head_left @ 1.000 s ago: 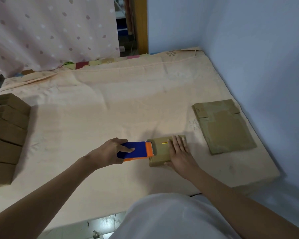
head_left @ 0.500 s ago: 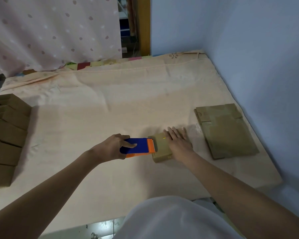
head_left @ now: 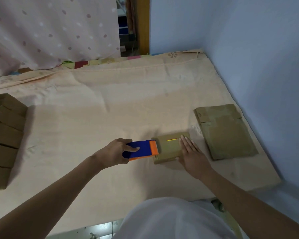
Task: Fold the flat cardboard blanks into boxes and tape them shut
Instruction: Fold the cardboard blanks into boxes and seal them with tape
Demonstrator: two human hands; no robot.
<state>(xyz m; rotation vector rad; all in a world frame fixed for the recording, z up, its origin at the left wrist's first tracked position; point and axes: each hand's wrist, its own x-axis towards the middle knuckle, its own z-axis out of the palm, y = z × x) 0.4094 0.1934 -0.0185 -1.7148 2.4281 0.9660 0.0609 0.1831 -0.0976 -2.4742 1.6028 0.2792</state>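
Your right hand (head_left: 190, 153) has slid back to the small brown cardboard box's (head_left: 169, 147) right edge, fingers straight and pressing it flat on the peach bedsheet (head_left: 110, 100). Your left hand (head_left: 116, 150) grips the blue-and-orange tape dispenser (head_left: 141, 150) against the box's left end. Flat cardboard blanks (head_left: 226, 131) lie right; finished boxes (head_left: 3, 135) are stacked far left.

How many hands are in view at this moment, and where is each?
2. The left hand grips the blue-and-orange tape dispenser at the small box's left edge. The right hand lies flat, fingers straight, on the box's right side. None seems hidden.
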